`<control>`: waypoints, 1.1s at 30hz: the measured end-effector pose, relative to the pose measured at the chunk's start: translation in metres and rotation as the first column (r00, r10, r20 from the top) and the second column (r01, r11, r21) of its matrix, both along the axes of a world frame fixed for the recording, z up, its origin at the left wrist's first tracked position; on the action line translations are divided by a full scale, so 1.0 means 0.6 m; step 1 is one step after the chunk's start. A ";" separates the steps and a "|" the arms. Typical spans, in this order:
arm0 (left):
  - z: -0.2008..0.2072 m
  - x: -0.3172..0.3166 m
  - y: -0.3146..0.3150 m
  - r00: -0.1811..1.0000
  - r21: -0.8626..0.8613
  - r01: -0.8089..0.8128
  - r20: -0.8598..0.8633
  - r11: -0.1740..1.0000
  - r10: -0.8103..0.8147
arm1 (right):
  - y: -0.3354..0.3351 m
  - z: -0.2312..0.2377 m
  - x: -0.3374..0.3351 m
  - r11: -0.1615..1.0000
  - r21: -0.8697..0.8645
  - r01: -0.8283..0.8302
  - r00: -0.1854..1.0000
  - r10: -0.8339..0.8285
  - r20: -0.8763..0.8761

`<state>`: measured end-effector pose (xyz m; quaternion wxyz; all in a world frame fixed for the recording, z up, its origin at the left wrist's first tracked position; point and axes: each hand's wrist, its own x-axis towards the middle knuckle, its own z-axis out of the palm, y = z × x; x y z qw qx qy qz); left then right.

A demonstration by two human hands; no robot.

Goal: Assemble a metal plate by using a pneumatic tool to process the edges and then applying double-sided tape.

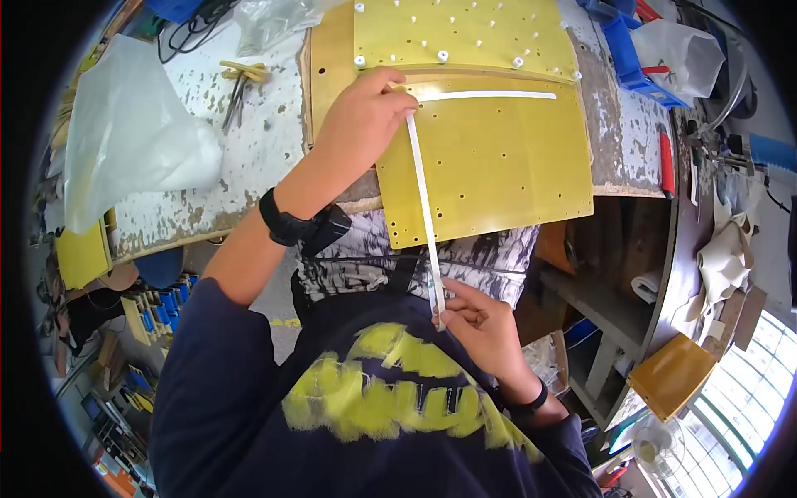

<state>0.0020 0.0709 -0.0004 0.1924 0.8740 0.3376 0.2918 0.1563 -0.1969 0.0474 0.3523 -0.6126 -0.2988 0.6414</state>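
A narrow white strip (424, 195) runs down across the left part of a yellow board (523, 166) with small drilled holes. My left hand (365, 112) pinches its upper end near the board's far left corner. Below the board's near edge, in front of my body, my right hand (480, 324) grips the lower end between thumb and fingers. A second white strip (506, 95) lies along the far side of the same board, one end beside my left fingertips. Behind it is another yellow board (465, 25) set with several white pegs.
On the worn white bench (257, 166) at the left stand a cloudy plastic bag (137, 141) and a tool with yellow handles (245, 72). A blue bin (631, 62) and a red-handled tool (666, 162) are at the right. Open shelving (598, 290) lies below the bench.
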 end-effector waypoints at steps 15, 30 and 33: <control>0.057 -0.052 -0.154 0.879 -0.190 0.268 -0.354 0.945 -0.320 | 0.004 -0.014 -0.004 0.999 0.032 0.037 0.999 -0.037 0.005; 0.021 -0.065 -0.165 0.882 -0.014 0.372 -0.307 0.928 -0.358 | 0.047 0.026 -0.021 0.844 0.503 -0.188 0.843 -0.124 0.523; 0.018 -0.060 -0.167 0.900 0.063 0.333 -0.319 0.941 -0.297 | 0.053 0.036 -0.044 0.723 0.504 -0.472 0.668 -0.080 0.740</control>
